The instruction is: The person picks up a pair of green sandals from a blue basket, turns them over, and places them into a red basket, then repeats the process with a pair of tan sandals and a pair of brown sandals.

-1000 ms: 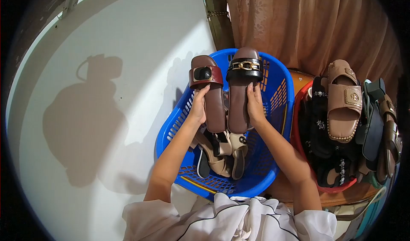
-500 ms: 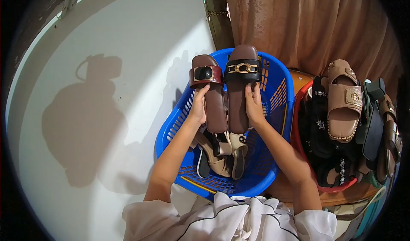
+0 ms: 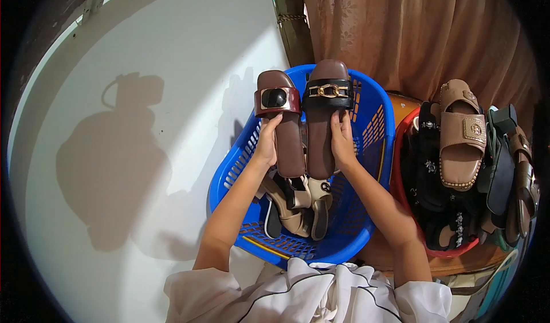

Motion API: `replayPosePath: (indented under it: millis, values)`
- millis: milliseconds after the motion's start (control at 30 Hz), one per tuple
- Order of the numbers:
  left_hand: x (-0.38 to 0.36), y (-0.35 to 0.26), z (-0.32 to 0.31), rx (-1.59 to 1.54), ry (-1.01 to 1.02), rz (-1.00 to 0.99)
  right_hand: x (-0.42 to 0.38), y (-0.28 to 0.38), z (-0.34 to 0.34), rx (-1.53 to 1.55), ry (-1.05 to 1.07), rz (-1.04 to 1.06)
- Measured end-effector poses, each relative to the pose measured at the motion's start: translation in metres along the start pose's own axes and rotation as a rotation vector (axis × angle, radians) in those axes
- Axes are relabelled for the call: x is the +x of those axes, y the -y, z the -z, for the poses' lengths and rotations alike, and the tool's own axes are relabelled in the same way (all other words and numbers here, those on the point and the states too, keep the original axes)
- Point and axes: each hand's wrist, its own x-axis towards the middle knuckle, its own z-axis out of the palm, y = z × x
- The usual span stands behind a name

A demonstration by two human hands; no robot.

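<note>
My left hand point(image 3: 267, 141) grips a brown sandal point(image 3: 290, 150) with a dark red strap and a round black stone. In my right hand point(image 3: 342, 141) is another brown sandal point(image 3: 320, 145), whose black strap carries a gold chain link. The two sandals stand side by side with their soles' tops facing me, over a blue basket point(image 3: 371, 102). Below them in the basket lie several sandals, among them a beige one point(image 3: 294, 224) and a cream one point(image 3: 319, 192). My fingertips behind the sandals are hidden.
At the right a red basin point(image 3: 401, 208) holds several black sandals and a tan pair point(image 3: 462, 151) on top. A brown curtain point(image 3: 412, 36) hangs behind. To the left is a white wall point(image 3: 189, 82) with my shadow on it.
The left sandal has tilted very slightly and its toe end is a little higher. The right sandal has shifted a touch to the right. Both hands keep their hold.
</note>
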Motion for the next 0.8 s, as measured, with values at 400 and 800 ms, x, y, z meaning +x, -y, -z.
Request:
replayPosePath:
  millis: [400,800]
  values:
    - [0.000,0.000,0.002,-0.008,0.019,0.013,0.002,-0.006,0.002,0.030,0.027,0.034]
    - [0.001,0.002,0.008,-0.004,0.037,-0.015,0.000,0.005,0.003,0.050,0.044,-0.078]
